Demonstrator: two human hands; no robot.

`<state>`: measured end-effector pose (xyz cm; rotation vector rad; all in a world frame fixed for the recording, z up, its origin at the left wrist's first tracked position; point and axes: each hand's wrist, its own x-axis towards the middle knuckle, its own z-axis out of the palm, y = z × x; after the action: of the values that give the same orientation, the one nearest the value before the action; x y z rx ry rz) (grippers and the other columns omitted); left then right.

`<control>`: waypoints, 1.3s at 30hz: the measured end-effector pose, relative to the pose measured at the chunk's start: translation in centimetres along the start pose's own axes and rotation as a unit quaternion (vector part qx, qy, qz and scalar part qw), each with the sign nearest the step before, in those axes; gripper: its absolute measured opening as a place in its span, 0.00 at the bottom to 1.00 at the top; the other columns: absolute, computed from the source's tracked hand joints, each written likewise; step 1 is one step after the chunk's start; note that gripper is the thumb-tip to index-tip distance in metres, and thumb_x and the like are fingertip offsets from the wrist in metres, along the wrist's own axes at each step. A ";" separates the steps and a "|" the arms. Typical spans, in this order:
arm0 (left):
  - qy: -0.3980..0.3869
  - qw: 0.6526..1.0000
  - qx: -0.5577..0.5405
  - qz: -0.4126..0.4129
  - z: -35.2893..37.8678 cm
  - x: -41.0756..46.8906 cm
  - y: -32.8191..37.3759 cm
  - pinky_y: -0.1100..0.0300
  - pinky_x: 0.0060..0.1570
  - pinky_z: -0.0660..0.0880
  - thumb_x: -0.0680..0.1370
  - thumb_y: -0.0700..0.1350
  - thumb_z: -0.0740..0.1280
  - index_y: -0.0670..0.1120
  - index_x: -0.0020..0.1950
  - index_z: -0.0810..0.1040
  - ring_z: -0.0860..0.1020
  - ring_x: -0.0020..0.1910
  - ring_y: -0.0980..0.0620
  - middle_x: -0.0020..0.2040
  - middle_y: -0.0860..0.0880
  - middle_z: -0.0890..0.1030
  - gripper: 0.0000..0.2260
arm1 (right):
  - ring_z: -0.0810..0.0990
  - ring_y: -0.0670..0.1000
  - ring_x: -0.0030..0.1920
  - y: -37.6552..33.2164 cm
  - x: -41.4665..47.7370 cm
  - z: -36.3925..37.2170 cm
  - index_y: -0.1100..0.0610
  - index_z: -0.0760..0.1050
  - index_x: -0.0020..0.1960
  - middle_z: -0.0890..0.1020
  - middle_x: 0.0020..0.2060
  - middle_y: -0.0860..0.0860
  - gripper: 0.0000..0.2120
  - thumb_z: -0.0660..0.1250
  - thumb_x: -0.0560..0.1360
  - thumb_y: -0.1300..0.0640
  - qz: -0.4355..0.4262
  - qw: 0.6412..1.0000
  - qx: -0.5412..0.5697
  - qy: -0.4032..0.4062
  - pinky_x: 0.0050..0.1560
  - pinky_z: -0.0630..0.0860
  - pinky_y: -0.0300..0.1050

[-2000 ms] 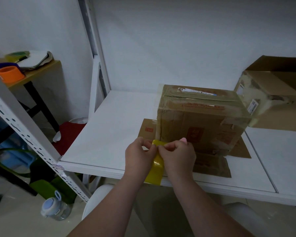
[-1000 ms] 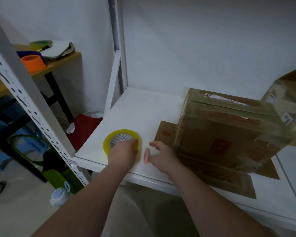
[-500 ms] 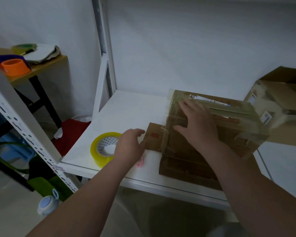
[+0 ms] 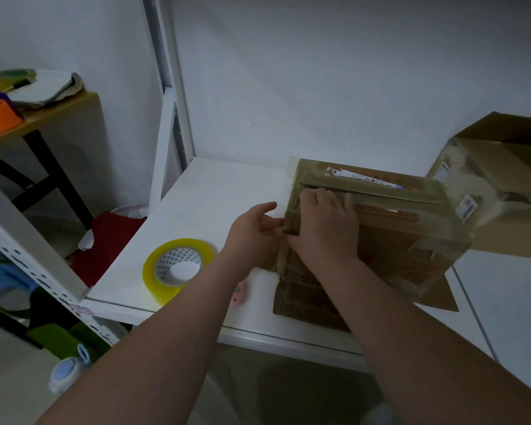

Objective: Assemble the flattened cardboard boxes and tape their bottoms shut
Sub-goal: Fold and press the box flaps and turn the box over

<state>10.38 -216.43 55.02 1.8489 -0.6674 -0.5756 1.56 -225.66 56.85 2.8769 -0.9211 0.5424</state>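
Head view: cardboard box (image 4: 380, 234), erected and banded with tape, stands mid-desk (image 4: 215, 191). The right hand (image 4: 325, 228) lies flat with fingers spread on the box's top left edge; the left hand (image 4: 252, 237) touches that corner, pinch or press not discernible. Judged to be smoothing tape, with this box nearly done. Around: tape roll (image 4: 178, 268) near left, small pink item (image 4: 239, 294) at the near edge, flattened cardboard (image 4: 439, 296) beneath the box, open second box (image 4: 497, 179) far right; nothing seems to obstruct.

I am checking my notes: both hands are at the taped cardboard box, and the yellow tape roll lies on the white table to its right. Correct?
No. The head view shows the yellow tape roll on the white table to the left of the taped cardboard box; the rest holds.
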 end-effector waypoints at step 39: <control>-0.085 0.861 0.440 0.241 4.1 -0.8 7.2 0.55 0.64 0.70 0.74 0.41 0.69 0.52 0.75 0.65 0.71 0.67 0.48 0.72 0.52 0.69 0.30 | 0.85 0.58 0.43 14.9 -6.4 -2.7 0.57 0.80 0.60 0.82 0.57 0.54 0.17 0.72 0.72 0.63 -0.059 0.993 0.058 0.079 0.38 0.82 0.53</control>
<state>5.82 -220.79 60.43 2.3219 -1.6597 -0.0715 -12.67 -233.81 56.57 2.9124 -0.7138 0.8250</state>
